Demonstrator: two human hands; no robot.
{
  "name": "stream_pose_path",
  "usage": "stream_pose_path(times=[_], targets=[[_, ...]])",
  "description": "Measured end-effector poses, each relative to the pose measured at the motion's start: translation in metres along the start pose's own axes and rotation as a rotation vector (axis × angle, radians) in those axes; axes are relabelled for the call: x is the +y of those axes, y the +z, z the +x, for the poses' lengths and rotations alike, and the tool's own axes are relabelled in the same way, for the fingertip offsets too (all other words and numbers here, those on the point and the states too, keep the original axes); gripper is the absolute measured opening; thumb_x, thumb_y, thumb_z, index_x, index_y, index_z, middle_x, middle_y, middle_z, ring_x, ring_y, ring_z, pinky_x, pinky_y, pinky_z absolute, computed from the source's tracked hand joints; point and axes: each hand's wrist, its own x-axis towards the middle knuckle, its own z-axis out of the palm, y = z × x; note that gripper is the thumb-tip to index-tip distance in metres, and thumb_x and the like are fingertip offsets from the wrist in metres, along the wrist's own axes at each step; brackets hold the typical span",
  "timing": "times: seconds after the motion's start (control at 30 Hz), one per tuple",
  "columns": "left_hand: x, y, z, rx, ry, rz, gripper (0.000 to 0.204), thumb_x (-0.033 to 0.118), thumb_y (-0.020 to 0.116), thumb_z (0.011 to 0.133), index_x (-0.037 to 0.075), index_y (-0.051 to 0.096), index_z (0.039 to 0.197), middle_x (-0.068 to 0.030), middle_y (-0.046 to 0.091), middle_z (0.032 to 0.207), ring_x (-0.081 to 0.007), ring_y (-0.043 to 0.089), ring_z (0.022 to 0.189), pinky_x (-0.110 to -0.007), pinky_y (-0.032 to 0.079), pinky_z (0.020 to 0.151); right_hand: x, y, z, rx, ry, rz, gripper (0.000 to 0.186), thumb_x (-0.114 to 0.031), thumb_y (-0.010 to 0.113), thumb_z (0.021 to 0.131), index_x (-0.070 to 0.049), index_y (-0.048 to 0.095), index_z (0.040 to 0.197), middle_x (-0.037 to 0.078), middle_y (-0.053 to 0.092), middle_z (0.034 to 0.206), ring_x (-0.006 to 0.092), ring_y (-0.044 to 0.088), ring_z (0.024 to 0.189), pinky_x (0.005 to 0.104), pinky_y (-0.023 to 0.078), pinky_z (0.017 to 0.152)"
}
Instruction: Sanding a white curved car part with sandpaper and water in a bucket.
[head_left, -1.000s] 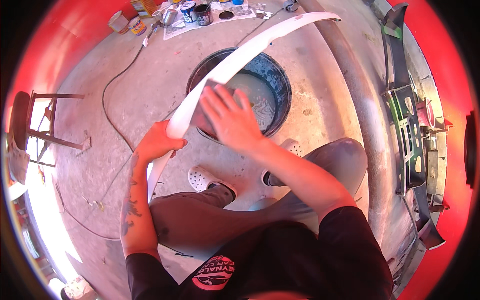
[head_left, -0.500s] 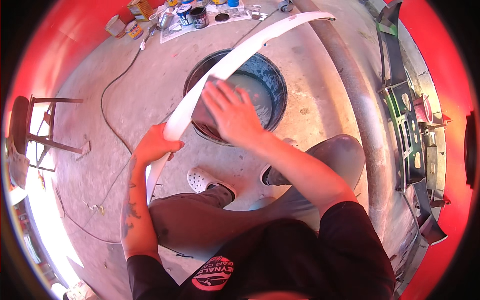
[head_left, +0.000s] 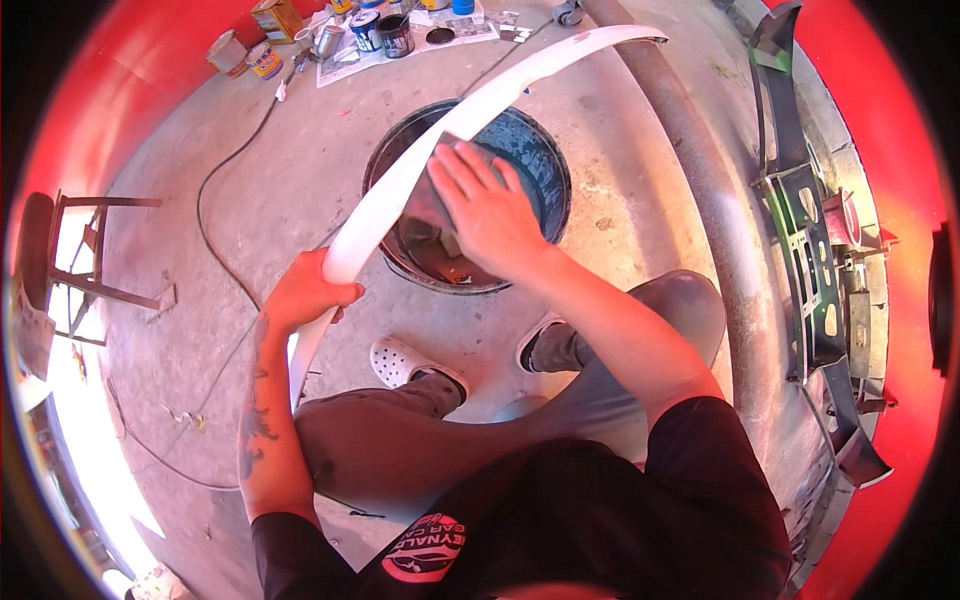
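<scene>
A long, curved white trim strip (head_left: 385,200) runs slantwise from beside my lap to the far right, passing over a round black tub (head_left: 549,170) with water in it. Around the strip's near part my left hand (head_left: 308,290) is closed, thumb on top. My right hand (head_left: 492,218) presses a dark grey sheet of sandpaper (head_left: 427,205) against the strip's right side, its fingers stretched over the sheet. Part of the sandpaper is hidden under the palm. Inside the tub, below my right hand, lie some small pieces that I cannot make out.
Paint cans (head_left: 396,38) stand on spread newspaper at the back. A dark hose (head_left: 205,205) curves over the floor near a stool (head_left: 105,203) at left. A thick pipe (head_left: 705,190) and a dark slotted frame (head_left: 808,250) lie at right.
My right hand and the sandpaper have slid along the strip, away from me and to the right. My left hand keeps its grip, and the strip has barely moved.
</scene>
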Motion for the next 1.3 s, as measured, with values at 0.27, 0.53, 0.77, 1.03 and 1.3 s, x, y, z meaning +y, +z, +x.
stream_pose_path(times=[0.27,0.53,0.77,1.03,1.3], targets=[[0.004,0.002,0.000,-0.012,0.004,-0.044,0.034,0.006,0.072,0.078,-0.005,0.060,0.106,-0.0074,0.060,0.072,-0.0159,0.060,0.053,-0.032,0.050,0.051,0.097,-0.004,0.037,-0.027,0.268,-0.209,0.057,-0.012,0.048,0.096,-0.010,0.043,0.152,0.007,0.039,0.162,0.0299,0.034,0.150,0.0602,0.032,0.115],[-0.003,0.002,0.004,-0.020,0.023,-0.044,0.035,0.011,0.075,0.077,-0.005,0.062,0.105,-0.0071,0.062,0.072,-0.0156,0.062,0.054,-0.032,0.051,0.052,-0.056,0.006,-0.020,-0.004,-0.004,0.056,0.060,-0.019,0.052,0.094,-0.008,0.044,0.152,0.009,0.039,0.161,0.0308,0.036,0.149,0.0618,0.032,0.115],[0.010,0.000,-0.004,0.011,0.000,-0.015,0.035,0.015,0.076,0.076,-0.004,0.064,0.102,-0.0077,0.064,0.072,-0.0156,0.063,0.054,-0.032,0.051,0.052,0.028,-0.003,0.009,-0.036,-0.036,-0.060,0.063,-0.019,0.053,0.093,-0.011,0.041,0.155,0.006,0.037,0.163,0.0274,0.035,0.150,0.0603,0.031,0.116],[-0.002,-0.001,0.002,-0.026,-0.007,-0.077,0.033,0.012,0.076,0.076,-0.005,0.063,0.102,-0.0082,0.064,0.072,-0.0157,0.063,0.054,-0.033,0.051,0.052,-0.074,0.036,-0.026,-0.014,-0.001,0.258,0.068,-0.019,0.053,0.096,-0.012,0.031,0.160,0.008,0.027,0.168,0.0280,0.025,0.156,0.0610,0.022,0.122],[0.006,-0.001,0.004,-0.031,-0.004,-0.073,0.035,0.009,0.075,0.075,-0.006,0.062,0.104,-0.0079,0.063,0.072,-0.0162,0.062,0.054,-0.033,0.051,0.051,0.046,0.033,0.023,0.152,0.330,0.381,0.070,-0.041,0.051,0.104,-0.009,0.026,0.161,0.010,0.021,0.170,0.0312,0.019,0.157,0.0593,0.023,0.122]])
